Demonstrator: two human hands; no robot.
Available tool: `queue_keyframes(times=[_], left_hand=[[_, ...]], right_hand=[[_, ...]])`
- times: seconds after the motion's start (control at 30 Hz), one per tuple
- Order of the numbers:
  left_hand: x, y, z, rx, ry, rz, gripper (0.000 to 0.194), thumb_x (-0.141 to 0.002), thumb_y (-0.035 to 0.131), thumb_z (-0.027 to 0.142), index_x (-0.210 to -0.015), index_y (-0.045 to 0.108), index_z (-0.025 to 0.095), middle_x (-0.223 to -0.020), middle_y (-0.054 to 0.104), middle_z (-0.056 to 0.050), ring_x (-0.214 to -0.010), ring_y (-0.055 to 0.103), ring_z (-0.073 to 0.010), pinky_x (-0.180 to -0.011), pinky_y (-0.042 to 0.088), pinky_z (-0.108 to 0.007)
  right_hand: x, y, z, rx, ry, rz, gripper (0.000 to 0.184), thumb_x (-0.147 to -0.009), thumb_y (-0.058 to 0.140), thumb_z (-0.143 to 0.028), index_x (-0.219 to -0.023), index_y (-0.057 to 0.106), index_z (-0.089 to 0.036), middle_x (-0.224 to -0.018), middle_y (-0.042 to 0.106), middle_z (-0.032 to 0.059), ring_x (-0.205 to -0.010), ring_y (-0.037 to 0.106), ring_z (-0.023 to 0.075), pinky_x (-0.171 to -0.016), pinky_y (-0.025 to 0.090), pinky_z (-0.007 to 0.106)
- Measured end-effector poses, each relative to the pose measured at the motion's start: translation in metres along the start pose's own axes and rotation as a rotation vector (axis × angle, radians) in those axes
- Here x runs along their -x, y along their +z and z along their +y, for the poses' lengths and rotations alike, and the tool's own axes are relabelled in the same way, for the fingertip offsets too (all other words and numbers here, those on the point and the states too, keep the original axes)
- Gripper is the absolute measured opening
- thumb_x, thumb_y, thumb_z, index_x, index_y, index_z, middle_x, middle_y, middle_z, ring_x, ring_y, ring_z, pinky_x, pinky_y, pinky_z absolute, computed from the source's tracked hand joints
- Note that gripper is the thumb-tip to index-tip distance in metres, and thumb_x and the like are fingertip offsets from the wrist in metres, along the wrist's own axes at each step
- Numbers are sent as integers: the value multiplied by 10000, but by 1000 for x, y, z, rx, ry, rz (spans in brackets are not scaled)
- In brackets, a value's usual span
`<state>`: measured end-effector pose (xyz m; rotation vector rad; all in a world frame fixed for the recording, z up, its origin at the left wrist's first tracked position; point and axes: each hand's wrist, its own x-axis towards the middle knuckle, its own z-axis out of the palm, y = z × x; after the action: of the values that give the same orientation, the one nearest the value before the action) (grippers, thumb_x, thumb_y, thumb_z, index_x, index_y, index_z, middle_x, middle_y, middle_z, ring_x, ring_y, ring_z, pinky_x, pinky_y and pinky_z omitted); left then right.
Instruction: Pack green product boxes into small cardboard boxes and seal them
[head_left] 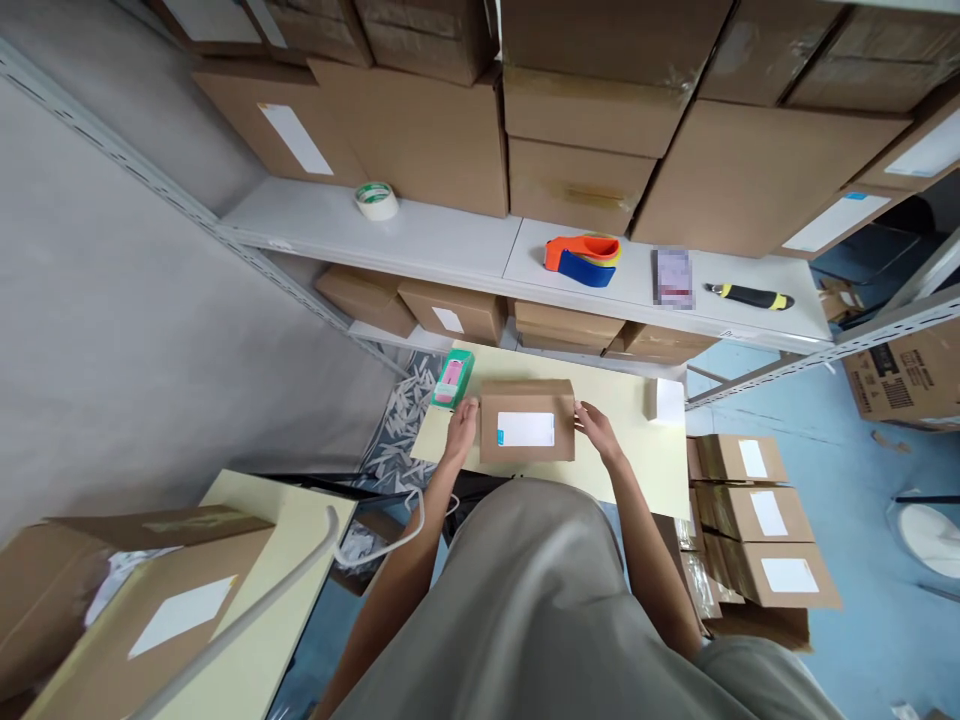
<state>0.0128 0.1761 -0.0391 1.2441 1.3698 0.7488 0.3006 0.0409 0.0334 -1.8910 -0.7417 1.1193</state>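
Note:
A brown cardboard box (526, 395) with a white label (526, 429) on its near side rests on the pale yellow table (622, 465). My left hand (461, 430) is at the box's left end, fingers closed against it. At the right end, my right hand (596, 428) grips the box's edge with thumb and fingers. Just beyond my left hand lies a green package (453, 379) with a pink item showing on it. A small white box (666, 401) stands near the table's right edge.
The grey shelf (450, 235) ahead carries a tape roll (376, 201), an orange-and-blue tape dispenser (582, 260), a blurred-out card (673, 278) and a yellow-black utility knife (750, 296). Labelled boxes (765, 515) are stacked at right. An open carton (180, 600) sits at lower left.

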Motion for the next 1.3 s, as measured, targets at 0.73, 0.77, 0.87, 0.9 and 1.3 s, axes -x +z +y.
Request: queue_keyframes(times=[0.73,0.77,0.87,0.9,1.3], left_hand=[[75,14,-8,-548,273,-285,1004,-826,789,146,-1730,394,328,-1883,33,-123,-1715,182,-462,-1341,317,-642],[76,17,-7,-592,276,-293,983,-818,800,143,-1710,436,334,-1888,-22,-109,-1705,195,-485,-1329,329,-664],[77,18,-7,-662,278,-325,898,-797,829,151,-1634,551,318,-1891,-98,-91,-1666,294,-498,-1310,378,-662],[77,18,-7,-669,275,-329,890,-794,836,158,-1627,560,308,-1890,-111,-97,-1656,316,-500,-1305,389,-659],[104,-32,-7,-466,145,-160,1151,-755,871,206,-1764,326,299,-1876,85,-203,-1646,362,-504,-1272,428,-582]], right_hand=[[28,20,-9,672,122,-6,1088,-976,620,-806,-1695,376,-27,-1273,802,267,-1290,734,434,-1054,551,474],[30,27,-14,733,131,6,1141,-974,614,-817,-1719,311,-7,-1249,800,284,-1266,740,454,-1035,551,489],[35,47,-24,866,148,22,1245,-975,610,-821,-1763,132,16,-1242,775,328,-1237,740,491,-1016,547,537],[36,53,-26,893,143,21,1253,-977,627,-802,-1773,88,3,-1284,753,340,-1244,737,493,-1021,545,544],[47,106,-37,1050,1,-17,1024,-1061,565,-530,-1767,56,9,-1465,633,382,-1294,722,458,-1061,553,538]])
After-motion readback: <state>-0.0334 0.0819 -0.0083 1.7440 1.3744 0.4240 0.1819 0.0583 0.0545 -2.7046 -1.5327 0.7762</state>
